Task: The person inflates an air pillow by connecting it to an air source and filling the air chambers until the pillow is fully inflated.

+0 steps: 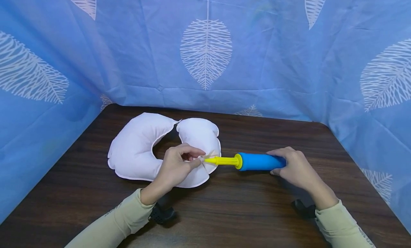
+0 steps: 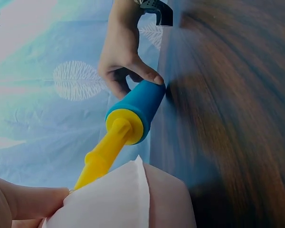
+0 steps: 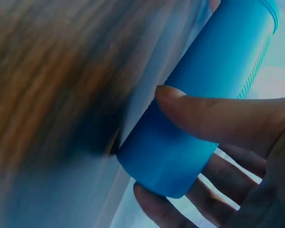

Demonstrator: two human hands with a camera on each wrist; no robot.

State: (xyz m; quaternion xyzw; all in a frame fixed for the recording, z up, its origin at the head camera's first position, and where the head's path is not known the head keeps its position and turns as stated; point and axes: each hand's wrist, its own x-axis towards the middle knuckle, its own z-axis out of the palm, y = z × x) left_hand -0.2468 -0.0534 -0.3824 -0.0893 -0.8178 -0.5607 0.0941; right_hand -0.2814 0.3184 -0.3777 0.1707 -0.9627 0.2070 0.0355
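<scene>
A white inflatable neck pillow (image 1: 135, 151) lies on the table, its curve toward me and its two ends at the back. My left hand (image 1: 176, 164) pinches the pillow near the tip of a hand pump's yellow nozzle (image 1: 224, 161). The exact meeting point of tip and pillow is hidden by the fingers. My right hand (image 1: 295, 167) grips the far end of the pump's blue barrel (image 1: 260, 162). In the right wrist view the thumb lies across the barrel (image 3: 204, 71), with fingers round its other side. The pump is held roughly level above the table.
The dark wooden table (image 1: 218, 219) has blue cloth (image 1: 257, 62) with white leaf prints hanging behind it and at both sides. Black wrist-worn devices show under the left sleeve (image 1: 162, 215) and the right sleeve (image 1: 303, 208).
</scene>
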